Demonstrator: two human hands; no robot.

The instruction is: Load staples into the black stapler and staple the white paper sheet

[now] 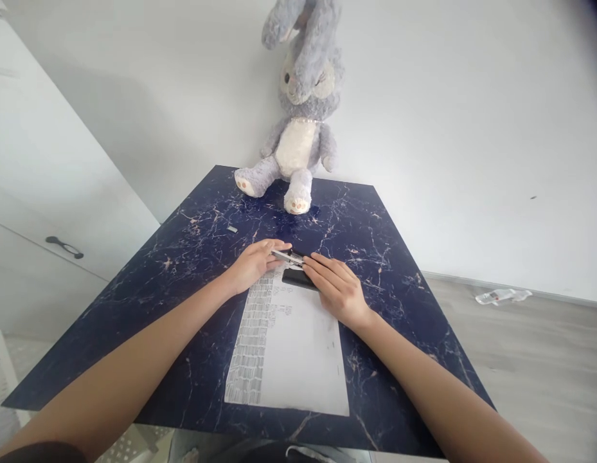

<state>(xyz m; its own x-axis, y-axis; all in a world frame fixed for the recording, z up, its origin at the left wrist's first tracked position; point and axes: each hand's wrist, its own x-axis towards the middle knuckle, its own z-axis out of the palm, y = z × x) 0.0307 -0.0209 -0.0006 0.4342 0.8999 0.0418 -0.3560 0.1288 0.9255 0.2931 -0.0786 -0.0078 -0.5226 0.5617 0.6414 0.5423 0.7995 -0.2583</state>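
Observation:
A white printed sheet of paper (pixel 288 347) lies on the dark blue marbled table (pixel 182 302). At the sheet's far edge rests a black stapler (pixel 298 278), opened so its metal part (pixel 287 257) sticks out to the left. My left hand (pixel 254 263) has its fingers curled round the metal part's end. My right hand (pixel 337 288) lies over the stapler's black body, fingers stretched out and pressed on it. A small strip of staples (pixel 231 229) lies on the table beyond my left hand.
A grey and white plush rabbit (pixel 298 128) sits at the table's far edge against the white wall. A white cabinet with a dark handle (pixel 63 246) stands at the left. A clear plastic object (pixel 501 296) lies on the grey floor at the right.

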